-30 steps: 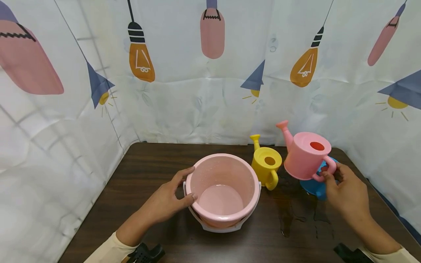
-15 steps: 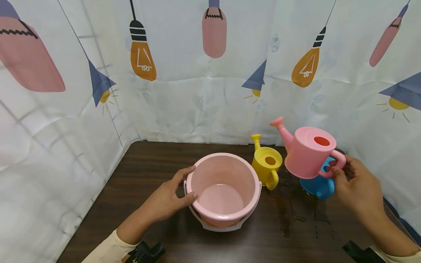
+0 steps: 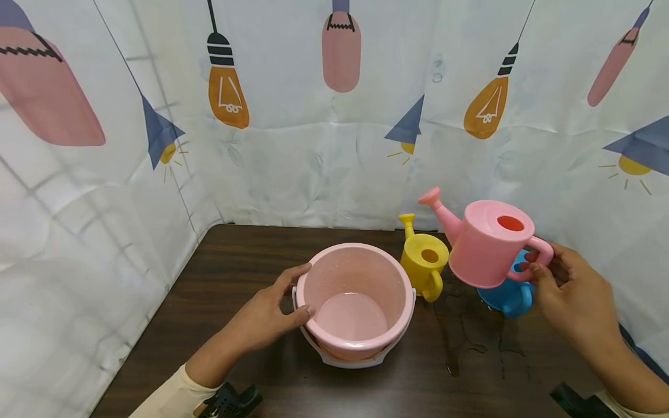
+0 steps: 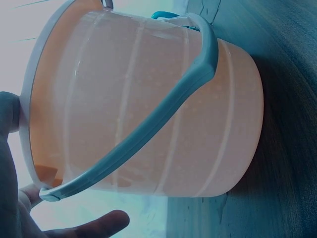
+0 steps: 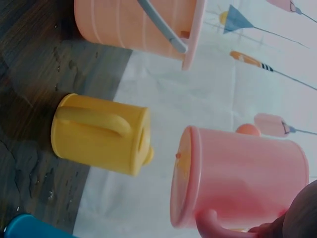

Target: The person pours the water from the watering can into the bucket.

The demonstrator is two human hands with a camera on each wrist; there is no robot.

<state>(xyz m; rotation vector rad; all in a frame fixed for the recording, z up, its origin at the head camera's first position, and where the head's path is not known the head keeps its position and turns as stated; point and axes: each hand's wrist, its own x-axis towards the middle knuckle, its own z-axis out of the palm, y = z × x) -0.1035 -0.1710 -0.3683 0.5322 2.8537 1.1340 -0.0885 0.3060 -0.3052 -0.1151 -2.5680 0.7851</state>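
Printed curtains point(image 3: 313, 168) round a table point(image 3: 251, 261) suggest a makeshift booth.

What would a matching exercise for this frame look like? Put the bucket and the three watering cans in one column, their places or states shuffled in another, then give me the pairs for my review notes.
Column 1
1. pink watering can
2. yellow watering can
3. blue watering can
4. pink bucket

Column 2
A. on the table, partly hidden by another can in the head view
B. touched by the left hand
C. held up in the right hand
D. on the table, the can standing closest to the pink bucket

Pairs: 1-C, 2-D, 3-A, 4-B
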